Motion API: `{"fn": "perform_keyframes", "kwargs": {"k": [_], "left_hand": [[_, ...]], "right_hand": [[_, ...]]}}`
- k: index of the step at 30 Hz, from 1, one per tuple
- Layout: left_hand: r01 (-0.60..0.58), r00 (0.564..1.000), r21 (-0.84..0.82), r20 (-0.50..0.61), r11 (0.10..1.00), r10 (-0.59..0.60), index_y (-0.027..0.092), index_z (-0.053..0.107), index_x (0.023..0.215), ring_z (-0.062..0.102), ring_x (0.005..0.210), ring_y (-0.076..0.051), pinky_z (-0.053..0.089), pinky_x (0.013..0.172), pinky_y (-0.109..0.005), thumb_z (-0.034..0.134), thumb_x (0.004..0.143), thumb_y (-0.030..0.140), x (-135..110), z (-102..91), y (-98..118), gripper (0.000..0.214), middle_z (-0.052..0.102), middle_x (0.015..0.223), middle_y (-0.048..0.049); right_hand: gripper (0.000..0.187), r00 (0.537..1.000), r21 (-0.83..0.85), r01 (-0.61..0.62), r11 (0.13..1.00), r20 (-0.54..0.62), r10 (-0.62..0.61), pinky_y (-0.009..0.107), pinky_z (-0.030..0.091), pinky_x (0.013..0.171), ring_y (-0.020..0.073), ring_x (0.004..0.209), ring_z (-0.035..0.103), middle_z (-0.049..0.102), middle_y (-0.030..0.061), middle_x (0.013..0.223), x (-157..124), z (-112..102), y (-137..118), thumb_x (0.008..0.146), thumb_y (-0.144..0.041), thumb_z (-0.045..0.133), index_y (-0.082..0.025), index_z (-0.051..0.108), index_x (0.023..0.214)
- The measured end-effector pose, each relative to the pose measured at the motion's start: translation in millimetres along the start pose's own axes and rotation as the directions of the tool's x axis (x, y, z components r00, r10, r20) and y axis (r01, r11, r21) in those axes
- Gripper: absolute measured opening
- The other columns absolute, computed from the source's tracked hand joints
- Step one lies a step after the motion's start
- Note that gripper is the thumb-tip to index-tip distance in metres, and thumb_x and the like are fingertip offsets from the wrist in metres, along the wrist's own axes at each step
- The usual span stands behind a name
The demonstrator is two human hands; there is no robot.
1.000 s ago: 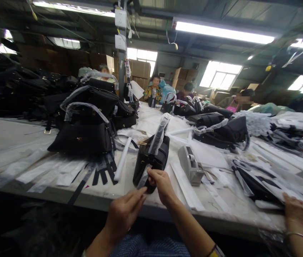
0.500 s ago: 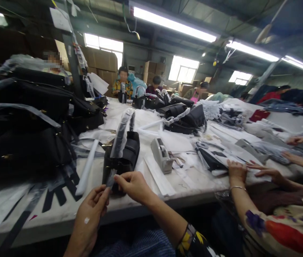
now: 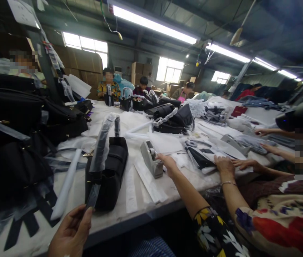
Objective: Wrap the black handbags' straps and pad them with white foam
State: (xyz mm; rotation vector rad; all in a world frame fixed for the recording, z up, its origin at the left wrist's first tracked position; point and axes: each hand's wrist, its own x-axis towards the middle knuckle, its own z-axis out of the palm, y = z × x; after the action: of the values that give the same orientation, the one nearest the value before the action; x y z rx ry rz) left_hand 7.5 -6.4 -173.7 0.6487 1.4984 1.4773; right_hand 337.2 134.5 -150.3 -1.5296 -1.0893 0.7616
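By the bag (image 3: 118,178), your left hand (image 3: 70,232) pinches a strip (image 3: 93,195); your right hand (image 3: 169,165), grip unclear at the tape dispenser (image 3: 151,161), probably drawing a length, needs a clean tear

Bright windows (image 3: 169,69), ceiling lights (image 3: 154,25)

Left hand (image 3: 70,229) pinches; right hand (image 3: 169,166), grip unclear.

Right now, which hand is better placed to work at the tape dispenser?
The right hand, I'd judge: its fingertips are at the tape dispenser. The left hand is farther away and occupied, pinching the wrapped strap at the bag's near end.
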Motion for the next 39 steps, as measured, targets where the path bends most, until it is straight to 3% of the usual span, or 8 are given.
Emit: {"fn": "perform_keyframes", "kwargs": {"k": [10, 18, 21, 25, 29, 31, 34, 39], "left_hand": [[0.004, 1.0, -0.004, -0.009, 1.0, -0.004, 0.022, 0.067, 0.1, 0.052, 0.061, -0.01, 0.043, 0.05, -0.016, 0.091, 0.041, 0.059, -3, -1.1, 0, 0.074, 0.063, 0.072, 0.0027], [0.015, 1.0, -0.009, 0.01, 1.0, -0.015, 0.021, 0.067, 0.1, 0.053, 0.061, -0.01, 0.043, 0.05, -0.015, 0.091, 0.042, 0.059, 0, -3.6, -4, 0.073, 0.063, 0.073, 0.0016], [-0.014, 0.999, -0.013, 0.03, 1.0, 0.014, 0.021, 0.067, 0.1, 0.051, 0.061, -0.01, 0.041, 0.049, -0.015, 0.09, 0.048, 0.058, -1, -4.4, -6, 0.068, 0.062, 0.074, 0.0021], [-0.106, 0.99, -0.037, 0.086, 0.994, 0.109, 0.019, 0.065, 0.101, 0.048, 0.059, -0.01, 0.039, 0.05, -0.017, 0.085, 0.062, 0.054, -7, -3.1, -3, 0.056, 0.059, 0.069, 0.0036], [-0.167, 0.975, -0.06, 0.136, 0.984, 0.174, 0.018, 0.064, 0.104, 0.062, 0.08, -0.015, 0.048, 0.07, -0.022, 0.08, 0.074, 0.048, -9, -1.1, 0, 0.045, 0.068, 0.09, -0.003], [-0.184, 0.969, -0.072, 0.154, 0.98, 0.193, 0.018, 0.065, 0.104, 0.064, 0.09, -0.018, 0.05, 0.08, -0.026, 0.078, 0.076, 0.047, -9, -1.4, 1, 0.042, 0.07, 0.097, -0.0053], [-0.199, 0.963, -0.095, 0.165, 0.975, 0.213, 0.018, 0.066, 0.102, 0.065, 0.095, -0.019, 0.049, 0.088, -0.029, 0.078, 0.078, 0.045, -8, -3.2, 1, 0.038, 0.07, 0.098, -0.0054], [-0.134, 0.97, -0.145, 0.181, 0.98, 0.16, 0.018, 0.066, 0.101, 0.061, 0.079, -0.012, 0.048, 0.074, -0.021, 0.079, 0.077, 0.045, -12, -6.4, 3, 0.038, 0.067, 0.088, -0.0015]], "right_hand": [[0.045, 0.993, 0.334, -0.118, 0.935, 0.066, 0.102, 0.03, 0.044, 0.092, 0.0236, 0.117, 0.059, 0.071, 0.0103, 0.118, -46, -21, -23, 0.065, -0.054, 0.081, -0.018, 0.079, 0.092], [0.05, 0.945, 0.368, -0.308, 0.877, 0.011, 0.327, 0.026, 0.051, 0.064, 0.0139, 0.066, 0.064, 0.073, 0.0071, 0.076, -71, -18, 31, 0.045, -0.048, 0.092, -0.013, 0.075, 0.076], [0.046, 0.94, 0.341, -0.327, 0.881, 0.018, 0.342, 0.022, 0.048, 0.057, 0.0115, 0.063, 0.061, 0.072, 0.0066, 0.075, -81, -16, 29, 0.047, -0.044, 0.093, -0.013, 0.074, 0.075], [0.038, 0.943, 0.299, -0.258, 0.919, 0.284, 0.172, 0.019, 0.047, 0.057, 0.0098, 0.065, 0.06, 0.073, 0.0058, 0.082, -118, 15, -14, 0.064, -0.045, 0.087, -0.014, 0.075, 0.082], [0.033, 0.795, 0.289, -0.195, 0.937, 0.607, -0.022, 0.021, 0.046, 0.056, 0.0092, 0.057, 0.056, 0.072, 0.0049, 0.075, -156, 76, -62, 0.077, -0.047, 0.078, -0.014, 0.074, 0.082], [0.034, 0.771, 0.259, -0.167, 0.951, 0.636, -0.038, 0.022, 0.045, 0.054, 0.0098, 0.055, 0.056, 0.071, 0.0047, 0.071, -164, 106, -73, 0.075, -0.047, 0.078, -0.014, 0.073, 0.079], [0.034, 0.814, 0.143, -0.092, 0.985, 0.58, -0.009, 0.023, 0.043, 0.051, 0.0118, 0.053, 0.057, 0.07, 0.0051, 0.065, -164, 136, -74, 0.072, -0.047, 0.078, -0.013, 0.073, 0.073], [0.037, 0.815, 0.067, -0.086, 0.994, 0.579, 0.031, 0.024, 0.045, 0.051, 0.0139, 0.053, 0.06, 0.072, 0.0075, 0.066, -154, 143, -63, 0.071, -0.048, 0.079, -0.012, 0.075, 0.074]]}}
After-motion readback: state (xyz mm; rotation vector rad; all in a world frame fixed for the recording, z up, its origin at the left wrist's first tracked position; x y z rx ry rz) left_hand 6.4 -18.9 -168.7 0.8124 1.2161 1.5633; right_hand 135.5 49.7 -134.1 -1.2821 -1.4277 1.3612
